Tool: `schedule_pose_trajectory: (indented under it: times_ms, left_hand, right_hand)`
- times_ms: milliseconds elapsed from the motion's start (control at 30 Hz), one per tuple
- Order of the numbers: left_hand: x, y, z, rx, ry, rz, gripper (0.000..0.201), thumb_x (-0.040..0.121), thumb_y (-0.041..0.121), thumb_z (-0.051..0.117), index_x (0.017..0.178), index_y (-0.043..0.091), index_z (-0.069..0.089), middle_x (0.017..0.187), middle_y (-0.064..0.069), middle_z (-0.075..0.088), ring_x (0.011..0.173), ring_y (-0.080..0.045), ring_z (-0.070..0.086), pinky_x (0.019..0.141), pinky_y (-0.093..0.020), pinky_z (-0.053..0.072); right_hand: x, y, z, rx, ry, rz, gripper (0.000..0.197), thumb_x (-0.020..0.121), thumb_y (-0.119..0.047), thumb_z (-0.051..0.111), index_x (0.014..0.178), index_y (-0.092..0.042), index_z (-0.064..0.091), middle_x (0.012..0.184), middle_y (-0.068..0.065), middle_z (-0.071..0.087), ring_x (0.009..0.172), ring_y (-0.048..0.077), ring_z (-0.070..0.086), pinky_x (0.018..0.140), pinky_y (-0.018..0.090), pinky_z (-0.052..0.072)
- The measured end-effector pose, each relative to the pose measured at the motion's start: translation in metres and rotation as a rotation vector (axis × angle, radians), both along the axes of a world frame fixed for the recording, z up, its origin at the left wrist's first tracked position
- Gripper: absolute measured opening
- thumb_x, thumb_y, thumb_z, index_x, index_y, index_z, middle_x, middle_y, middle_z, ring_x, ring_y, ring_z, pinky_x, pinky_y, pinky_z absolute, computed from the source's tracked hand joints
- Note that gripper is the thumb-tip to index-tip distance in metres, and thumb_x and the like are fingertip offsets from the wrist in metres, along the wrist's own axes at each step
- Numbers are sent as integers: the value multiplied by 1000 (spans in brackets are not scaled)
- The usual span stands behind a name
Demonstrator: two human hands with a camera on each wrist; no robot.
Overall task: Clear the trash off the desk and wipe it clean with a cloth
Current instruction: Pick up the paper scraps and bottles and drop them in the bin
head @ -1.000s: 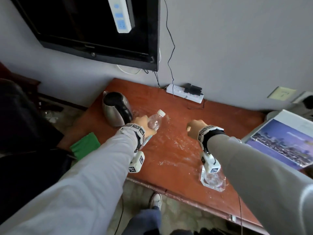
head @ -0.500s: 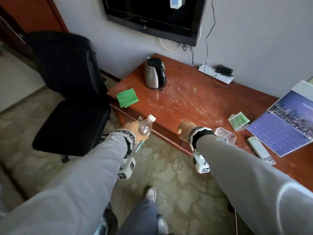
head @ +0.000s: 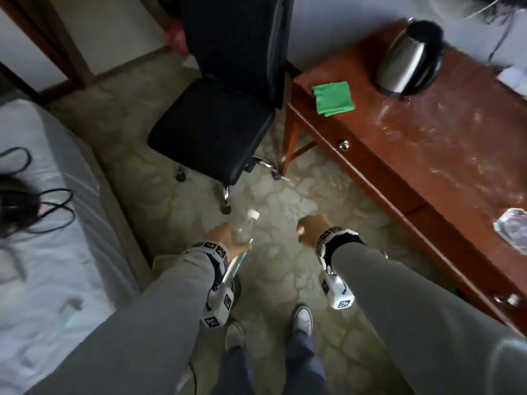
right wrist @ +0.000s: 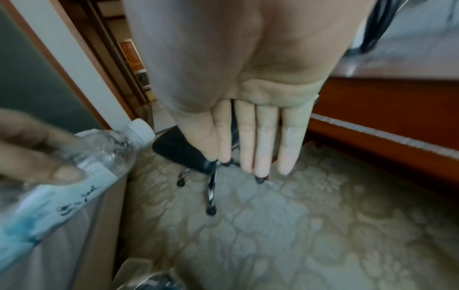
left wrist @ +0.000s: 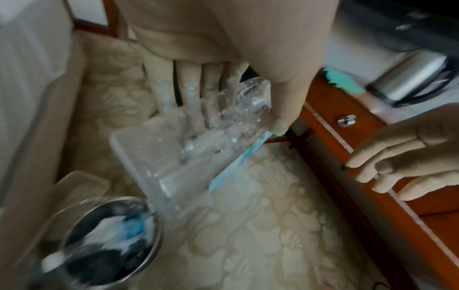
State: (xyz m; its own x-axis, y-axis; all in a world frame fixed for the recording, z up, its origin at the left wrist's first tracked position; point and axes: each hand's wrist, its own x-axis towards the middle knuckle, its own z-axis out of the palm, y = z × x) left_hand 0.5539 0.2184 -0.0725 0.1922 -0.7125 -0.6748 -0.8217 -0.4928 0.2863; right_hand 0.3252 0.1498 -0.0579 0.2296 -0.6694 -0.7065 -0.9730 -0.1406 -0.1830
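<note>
The reddish wooden desk [head: 422, 178] carries a folded green cloth [head: 333, 98] near its corner, a steel kettle [head: 407, 61] behind it, and a clear crumpled wrapper [head: 512, 228] at the near edge. White smears streak the desktop between them.

On the patterned carpet [head: 285, 269] stands a black office chair [head: 216, 126] beside the desk, and a round metal bin [left wrist: 104, 243] with white and blue rubbish inside.

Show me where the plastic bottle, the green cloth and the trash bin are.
plastic bottle [right wrist: 104, 155]: right wrist view, clear shoulder below the cap.
green cloth [head: 333, 98]: head view, middle of the cloth.
trash bin [left wrist: 149, 241]: left wrist view, metal rim.
</note>
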Motion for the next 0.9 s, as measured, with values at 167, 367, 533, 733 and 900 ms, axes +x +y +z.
schedule_pose_trajectory:
  times_ms: [167, 367, 533, 733, 900]
  left_hand:
    - [100, 90, -107, 168, 38, 110, 54, 70, 57, 70, 114, 28, 57, 120, -2, 66, 110, -23, 62, 98, -34, 48]
    - [165, 164, -244, 403, -18, 95, 58, 78, 50, 67, 122, 15, 53, 120, -8, 62, 108, -28, 62, 91, -33, 50]
    - [173, 167, -329, 396, 15, 90, 61, 77, 55, 65, 123, 17, 52, 119, -6, 61, 107, -28, 62, 89, -34, 51]
    - [160, 148, -398, 383, 23, 70, 72, 81, 53, 66, 135, 12, 41, 129, -11, 53, 113, -30, 58, 83, -33, 47]
    - [153, 150, -414, 329, 5, 47, 84, 81, 55, 67, 144, 11, 32, 137, -16, 47, 123, -33, 52, 98, -42, 47]
  right_hand:
    - [105, 53, -84, 183, -11, 35, 36, 92, -19, 55, 128, -18, 59, 132, 9, 57, 122, 30, 54, 99, 37, 48]
    - [187, 110, -206, 326, 5, 148, 37, 97, -25, 50, 131, -11, 54, 138, 12, 53, 128, 31, 49, 103, 35, 41]
    - [218, 126, -289, 397, 57, 206, 36, 99, -22, 49, 130, -5, 55, 136, 15, 54, 127, 32, 51, 98, 33, 41]
    - [227, 136, -354, 391, 86, 281, 36, 100, -16, 45, 133, -5, 51, 132, 17, 56, 120, 33, 55, 94, 35, 45]
    - [230, 145, -369, 390, 106, 333, 33, 102, -15, 42, 130, -2, 55, 130, 17, 58, 118, 33, 57, 94, 35, 46]
